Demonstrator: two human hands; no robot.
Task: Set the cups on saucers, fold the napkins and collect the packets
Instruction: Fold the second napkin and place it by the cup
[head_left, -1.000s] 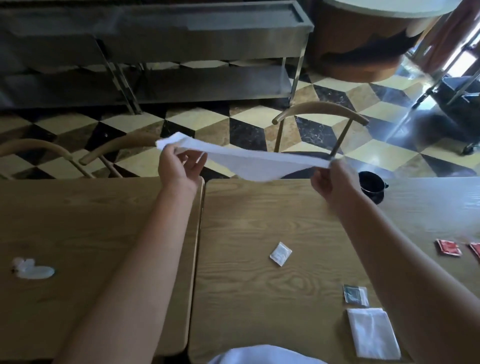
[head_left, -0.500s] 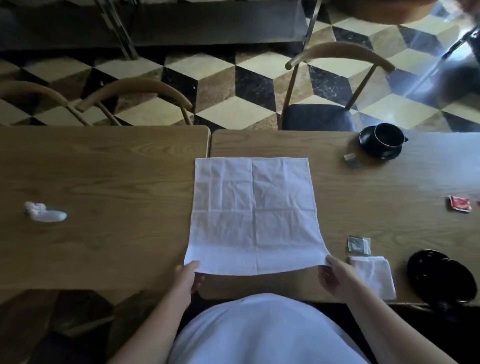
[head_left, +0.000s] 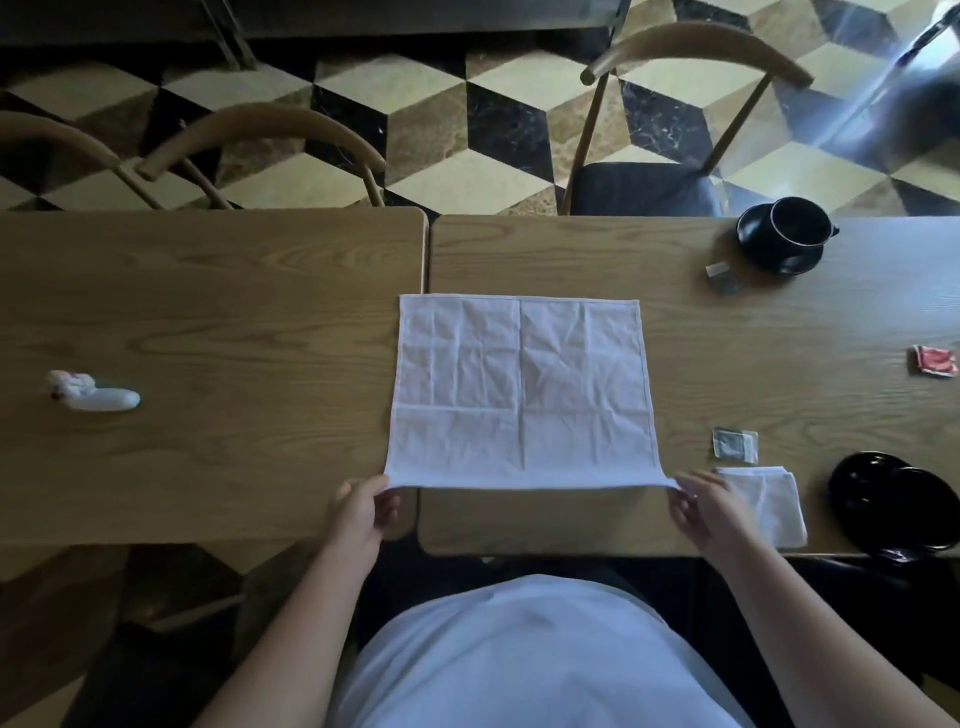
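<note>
While the open napkin lies flat across the seam of the counter, I see my left hand pinching its near left corner and my right hand pinching its near right corner. Right of the napkin sit a folded napkin, a clear packet, a black saucer and a red packet; beyond it to the right, a black cup rests on its saucer.

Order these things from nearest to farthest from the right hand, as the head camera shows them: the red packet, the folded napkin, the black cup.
From the right hand:
1. Folded napkin, right beside the hand, near table edge.
2. Red packet, far right of the table.
3. Black cup, on its saucer at the far edge.
</note>
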